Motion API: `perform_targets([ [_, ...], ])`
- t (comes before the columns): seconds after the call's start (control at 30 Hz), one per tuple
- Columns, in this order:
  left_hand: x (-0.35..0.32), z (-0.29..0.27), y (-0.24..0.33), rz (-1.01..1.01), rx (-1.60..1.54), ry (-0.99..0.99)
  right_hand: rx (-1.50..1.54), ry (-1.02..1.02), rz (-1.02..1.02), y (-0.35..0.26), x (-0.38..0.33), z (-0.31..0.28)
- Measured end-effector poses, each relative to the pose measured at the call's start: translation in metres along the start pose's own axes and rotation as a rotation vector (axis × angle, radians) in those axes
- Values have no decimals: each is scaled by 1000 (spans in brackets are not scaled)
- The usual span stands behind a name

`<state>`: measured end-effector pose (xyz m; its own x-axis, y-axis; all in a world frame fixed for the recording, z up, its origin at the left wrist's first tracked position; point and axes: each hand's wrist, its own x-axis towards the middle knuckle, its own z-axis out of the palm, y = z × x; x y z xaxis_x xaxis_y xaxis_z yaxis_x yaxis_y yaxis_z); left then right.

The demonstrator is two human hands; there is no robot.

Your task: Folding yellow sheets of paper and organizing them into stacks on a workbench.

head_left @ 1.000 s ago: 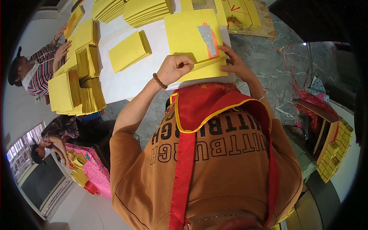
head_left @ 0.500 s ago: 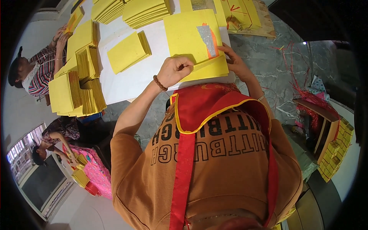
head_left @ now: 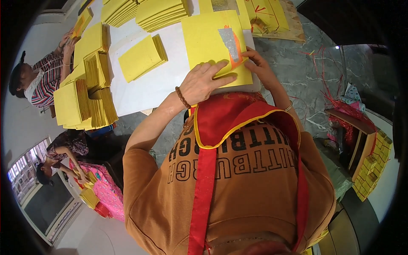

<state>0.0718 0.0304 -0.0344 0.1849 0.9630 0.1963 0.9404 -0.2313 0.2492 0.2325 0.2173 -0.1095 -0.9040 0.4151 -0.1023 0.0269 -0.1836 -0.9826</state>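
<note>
A stack of yellow paper sheets (head_left: 202,38) lies at the table's near edge, with a silver patch and an orange-red border on the top sheet. The near edge of the top sheet is folded over. Across this fold lies my left hand (head_left: 205,81), its fingers stretched out and apart, a brown bead bracelet at the wrist. My right hand (head_left: 262,70) is at the right end of the fold, thumb and fingers closed on the paper there. A small folded yellow paper bundle (head_left: 140,59) rests to the left on the white tabletop (head_left: 170,46).
Piles of folded yellow paper (head_left: 72,104) line the table's left side, with more stacks (head_left: 163,15) at the far edge. A co-worker in stripes (head_left: 44,85) handles paper at left; another person (head_left: 63,148) sits lower left. Red strings (head_left: 325,80) hang at right near a wooden stand (head_left: 355,136).
My left hand has opened from a curled grip and moved slightly right, its fingers now spread over the fold. My right hand has shifted a little left along the paper's edge.
</note>
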Motion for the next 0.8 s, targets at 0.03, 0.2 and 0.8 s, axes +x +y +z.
perform_targets([
  [0.03, -1, 2, -1, -19, 45, 6, 0, 1, -1, -1, 0, 0],
  [0.2, 3, -4, 3, -48, -9, -12, 16, 44, 46, -5, 2, 3],
  [0.8, 1, 0, -14, -109, -202, 142, 45, -5, 0, -3, -2, 0],
])
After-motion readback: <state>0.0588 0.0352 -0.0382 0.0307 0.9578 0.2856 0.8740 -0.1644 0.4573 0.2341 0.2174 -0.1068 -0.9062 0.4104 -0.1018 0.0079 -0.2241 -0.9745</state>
